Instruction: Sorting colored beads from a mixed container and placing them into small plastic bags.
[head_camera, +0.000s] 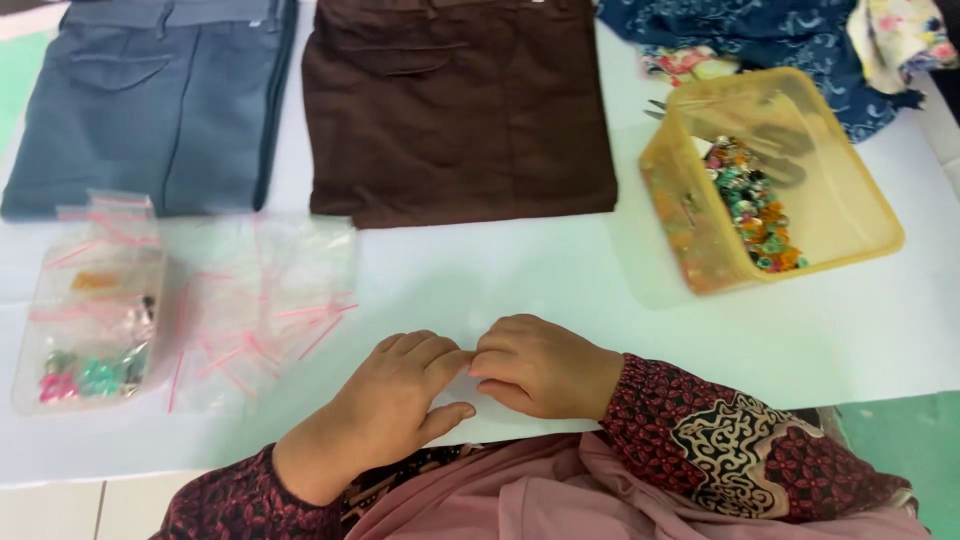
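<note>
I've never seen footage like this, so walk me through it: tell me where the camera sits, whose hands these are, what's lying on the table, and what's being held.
There is no machine here. One camera, worn on a person's head, looks down at their own bare hands. The left hand and right hand rest together at the near edge of the white table, fingers touching; whether they pinch anything is hidden. On the table lie folded grey-blue trousers, folded brown trousers, a yellow plastic tub holding colourful beads, clear zip bags, and one bag of beads. Patterned cloth lies at the far right.
</note>
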